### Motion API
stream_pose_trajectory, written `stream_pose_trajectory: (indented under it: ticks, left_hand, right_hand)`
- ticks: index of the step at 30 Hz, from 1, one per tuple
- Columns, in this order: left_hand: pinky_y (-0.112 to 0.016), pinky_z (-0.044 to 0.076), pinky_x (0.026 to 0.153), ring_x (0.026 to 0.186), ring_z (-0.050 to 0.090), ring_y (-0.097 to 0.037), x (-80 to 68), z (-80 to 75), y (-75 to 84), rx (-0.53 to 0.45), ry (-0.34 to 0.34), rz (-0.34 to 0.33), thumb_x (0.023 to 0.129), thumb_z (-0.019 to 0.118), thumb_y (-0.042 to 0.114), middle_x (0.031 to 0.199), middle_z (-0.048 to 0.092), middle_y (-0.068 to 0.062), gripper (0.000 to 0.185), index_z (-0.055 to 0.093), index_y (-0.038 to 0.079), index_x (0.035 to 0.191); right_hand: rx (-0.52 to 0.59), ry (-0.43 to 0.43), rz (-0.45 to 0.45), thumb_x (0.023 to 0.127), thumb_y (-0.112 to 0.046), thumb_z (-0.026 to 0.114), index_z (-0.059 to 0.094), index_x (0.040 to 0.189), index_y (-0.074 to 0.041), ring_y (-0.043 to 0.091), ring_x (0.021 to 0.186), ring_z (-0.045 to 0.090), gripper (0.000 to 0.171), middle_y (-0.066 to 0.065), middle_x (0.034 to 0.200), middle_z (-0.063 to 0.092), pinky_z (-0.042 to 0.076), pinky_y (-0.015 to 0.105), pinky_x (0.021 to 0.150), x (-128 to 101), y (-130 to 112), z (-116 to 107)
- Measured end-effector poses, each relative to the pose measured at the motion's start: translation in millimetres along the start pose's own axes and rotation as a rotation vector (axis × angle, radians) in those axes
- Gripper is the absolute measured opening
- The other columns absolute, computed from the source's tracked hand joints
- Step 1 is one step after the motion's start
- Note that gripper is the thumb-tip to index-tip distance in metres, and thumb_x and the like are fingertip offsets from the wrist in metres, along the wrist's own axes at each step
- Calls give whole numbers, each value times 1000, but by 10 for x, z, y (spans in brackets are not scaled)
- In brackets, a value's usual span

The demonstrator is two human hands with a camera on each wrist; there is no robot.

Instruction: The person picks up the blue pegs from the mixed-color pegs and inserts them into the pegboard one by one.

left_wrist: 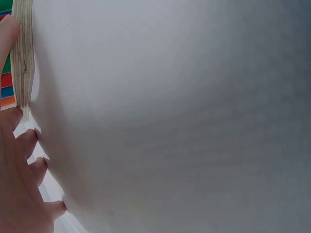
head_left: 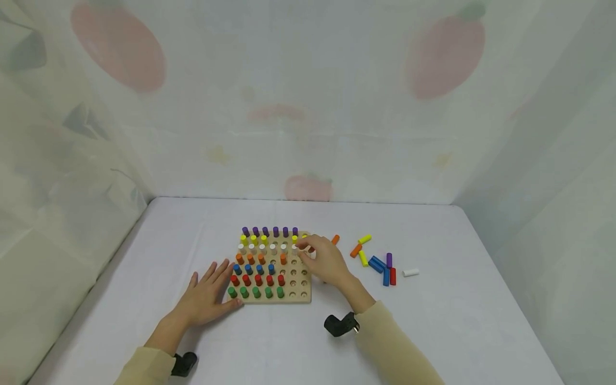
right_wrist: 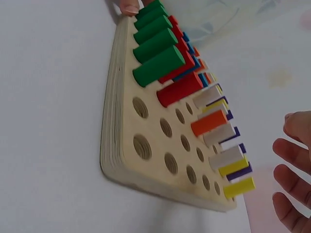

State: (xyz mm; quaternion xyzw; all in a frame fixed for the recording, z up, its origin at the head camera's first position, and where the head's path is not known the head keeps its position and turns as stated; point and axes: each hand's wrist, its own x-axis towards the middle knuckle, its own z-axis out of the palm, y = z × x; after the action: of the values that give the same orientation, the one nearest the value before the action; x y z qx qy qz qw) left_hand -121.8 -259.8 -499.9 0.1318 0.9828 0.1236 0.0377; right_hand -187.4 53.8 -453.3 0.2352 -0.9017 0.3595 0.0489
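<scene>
I log a wooden pegboard (head_left: 276, 297) lying flat near the middle of the white surface (head_left: 144, 251); its near edge faces me, its left edge is against my left hand (head_left: 207, 299); open cloth runs wide to the left, to the near side and to the far right, bounded by curtain walls at the back and at both sides.

Left hand: flat on the surface, fingers straight and spread, holding nothing; the thumb tip touches the board's near-left corner, beside the green pegs (head_left: 256, 292); the left wrist view shows the board's layered edge (left_wrist: 23, 53) just at the fingertips.

Right hand (head_left: 324, 259): over the board's far-right corner, at the white row (head_left: 267, 248); fingers curled, tips near a white peg there; I cannot tell from the head view whether they pinch it; the right wrist view shows the fingers (right_wrist: 294, 160) apart from the pegs, loosely bent, with nothing between them.

Board rows, far to near: purple, yellow, white, orange, blue, red, green; empty holes (head_left: 298, 278) occupy the right columns of the nearer rows.

Loose pegs (head_left: 380, 262) lie scattered on the surface right of the board, just beyond the right hand; a single white peg (head_left: 410, 272) lies farthest right, apart from the rest.
</scene>
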Motion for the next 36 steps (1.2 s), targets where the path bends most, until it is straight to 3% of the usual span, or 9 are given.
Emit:
stream_pose_trajectory:
  ticks: [15,24,32,36]
  left_hand:
    - [-71,11,101,137,21,-40,0,11,-17,8,10,4,74,52,72,151,26,-11,95,26,16,147]
    - [-70,11,102,137,20,-40,0,-5,3,0,5,0,74,52,72,151,26,-11,95,26,16,146]
    - [-70,10,102,137,20,-40,1,1,-2,3,-1,-1,74,52,72,151,25,-11,95,26,16,146]
    - [-70,10,102,137,19,-40,2,0,-2,3,-4,-4,75,52,72,151,25,-11,95,26,16,147]
  right_hand:
    - [13,123,58,85,-17,66,64,107,-13,21,87,60,22,0,100,65,53,36,75,-223,413,-327]
    - [-3,200,70,83,-14,67,65,106,-10,22,84,62,23,2,97,67,52,37,70,-399,667,-584]
    - [-27,194,187,86,-17,64,63,109,-8,21,83,60,25,6,101,67,51,34,69,-580,916,-741]
    - [-58,202,202,85,-16,65,63,110,-7,21,82,60,26,7,100,67,52,36,71,-637,1026,-790]
